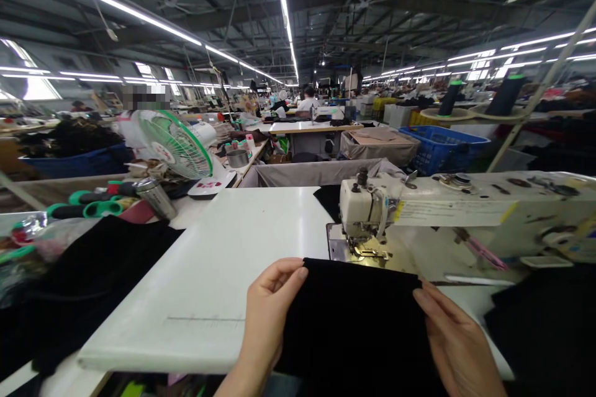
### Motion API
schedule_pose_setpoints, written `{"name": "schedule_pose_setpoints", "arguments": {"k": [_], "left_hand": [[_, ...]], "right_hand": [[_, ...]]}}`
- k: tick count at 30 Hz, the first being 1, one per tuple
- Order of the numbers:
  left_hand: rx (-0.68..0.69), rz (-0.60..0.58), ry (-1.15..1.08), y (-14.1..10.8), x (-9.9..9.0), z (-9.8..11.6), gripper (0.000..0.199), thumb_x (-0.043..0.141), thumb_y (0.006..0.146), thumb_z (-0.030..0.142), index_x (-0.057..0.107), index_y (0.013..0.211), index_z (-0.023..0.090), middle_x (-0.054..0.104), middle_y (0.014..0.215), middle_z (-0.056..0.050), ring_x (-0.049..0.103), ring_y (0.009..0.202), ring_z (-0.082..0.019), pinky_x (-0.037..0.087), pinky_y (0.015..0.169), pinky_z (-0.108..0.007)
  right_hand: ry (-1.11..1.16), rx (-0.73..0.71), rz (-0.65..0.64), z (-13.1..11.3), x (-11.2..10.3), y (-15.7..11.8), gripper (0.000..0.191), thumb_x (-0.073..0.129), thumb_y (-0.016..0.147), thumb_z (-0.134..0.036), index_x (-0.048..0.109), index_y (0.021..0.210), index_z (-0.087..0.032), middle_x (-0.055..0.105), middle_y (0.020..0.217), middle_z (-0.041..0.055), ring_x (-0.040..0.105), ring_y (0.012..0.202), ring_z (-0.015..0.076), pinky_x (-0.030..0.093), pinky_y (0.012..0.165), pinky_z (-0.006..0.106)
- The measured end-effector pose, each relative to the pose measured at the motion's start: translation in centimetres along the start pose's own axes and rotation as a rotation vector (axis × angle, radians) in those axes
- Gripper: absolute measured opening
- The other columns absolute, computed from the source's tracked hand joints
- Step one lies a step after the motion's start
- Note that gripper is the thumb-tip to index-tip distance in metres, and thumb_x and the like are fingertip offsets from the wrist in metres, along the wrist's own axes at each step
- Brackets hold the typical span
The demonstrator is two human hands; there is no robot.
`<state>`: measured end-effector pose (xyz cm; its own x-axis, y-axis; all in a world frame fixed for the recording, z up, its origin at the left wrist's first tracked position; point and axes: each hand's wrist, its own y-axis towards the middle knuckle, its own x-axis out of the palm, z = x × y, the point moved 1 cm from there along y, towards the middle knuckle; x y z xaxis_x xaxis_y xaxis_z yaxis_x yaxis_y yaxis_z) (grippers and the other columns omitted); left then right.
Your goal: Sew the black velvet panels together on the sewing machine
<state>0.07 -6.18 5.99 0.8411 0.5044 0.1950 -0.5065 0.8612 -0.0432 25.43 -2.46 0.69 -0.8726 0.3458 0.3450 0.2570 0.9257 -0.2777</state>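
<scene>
A black fabric piece (358,329) hangs between my two hands, its top edge pulled nearly straight. My left hand (274,294) pinches the upper left corner between thumb and fingers. At the upper right corner, my right hand (449,316) grips the same edge. Just beyond the cloth stands a cream sewing machine (365,205), its presser foot and brass-coloured plate close to the fabric's top edge. The white table (261,229) stretches to the left, with a ruler scale (205,320) marked on it. The lower part of the fabric runs out of view.
Dark cloth lies at the left (107,260) and right (549,322) of the table. A green-rimmed fan (174,142), a steel flask (156,197) and several thread spools (100,208) are at the left. Pink-handled snips (484,251) rest by the machine. A blue basket (442,146) stands behind.
</scene>
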Motion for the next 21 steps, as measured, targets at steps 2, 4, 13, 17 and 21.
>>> {"name": "schedule_pose_setpoints", "arguments": {"k": [2,4,13,17,21], "left_hand": [[-0.026,-0.004,-0.038,-0.2,0.0,0.1,0.03,0.089,0.059,0.039,0.077,0.079,0.019,0.074,0.079,-0.002,0.065,0.078,-0.015,0.051,0.076,-0.023],[-0.025,-0.011,-0.053,-0.3,0.1,0.2,0.029,0.089,0.059,0.037,0.076,0.078,0.019,0.073,0.077,-0.001,0.064,0.075,-0.013,0.05,0.074,-0.021],[0.027,-0.017,-0.042,-0.5,0.1,0.4,0.022,0.085,0.062,0.033,0.073,0.072,0.018,0.07,0.077,0.0,0.061,0.074,-0.012,0.047,0.071,-0.02],[0.078,0.002,-0.02,-0.3,0.1,0.2,0.021,0.085,0.062,0.031,0.07,0.07,0.018,0.07,0.076,0.0,0.06,0.073,-0.012,0.048,0.071,-0.021],[0.105,0.015,-0.018,-0.1,0.0,0.4,0.026,0.087,0.06,0.031,0.067,0.071,0.018,0.067,0.07,0.001,0.06,0.071,-0.013,0.049,0.07,-0.021]], "right_hand": [[0.053,0.053,0.018,-0.4,0.2,-0.3,0.053,0.095,0.04,-0.045,0.081,0.085,-0.023,0.078,0.108,0.0045,0.055,0.13,0.0313,0.039,0.114,0.035],[0.067,0.062,0.034,-0.7,0.3,-0.5,0.052,0.096,0.037,-0.043,0.081,0.083,-0.023,0.078,0.106,0.0037,0.056,0.129,0.0295,0.041,0.112,0.03],[0.072,0.044,0.055,-1.2,0.4,-0.9,0.049,0.096,0.038,-0.044,0.081,0.08,-0.023,0.078,0.108,0.0028,0.058,0.126,0.0264,0.05,0.099,0.019],[0.064,0.018,0.038,-1.0,0.1,-0.8,0.048,0.095,0.041,-0.044,0.081,0.081,-0.024,0.078,0.107,0.0027,0.059,0.125,0.028,0.048,0.103,0.026],[0.033,-0.077,0.006,-0.5,-0.2,-0.3,0.045,0.095,0.045,-0.042,0.081,0.083,-0.024,0.077,0.108,0.0025,0.06,0.121,0.0276,0.04,0.111,0.033]]}}
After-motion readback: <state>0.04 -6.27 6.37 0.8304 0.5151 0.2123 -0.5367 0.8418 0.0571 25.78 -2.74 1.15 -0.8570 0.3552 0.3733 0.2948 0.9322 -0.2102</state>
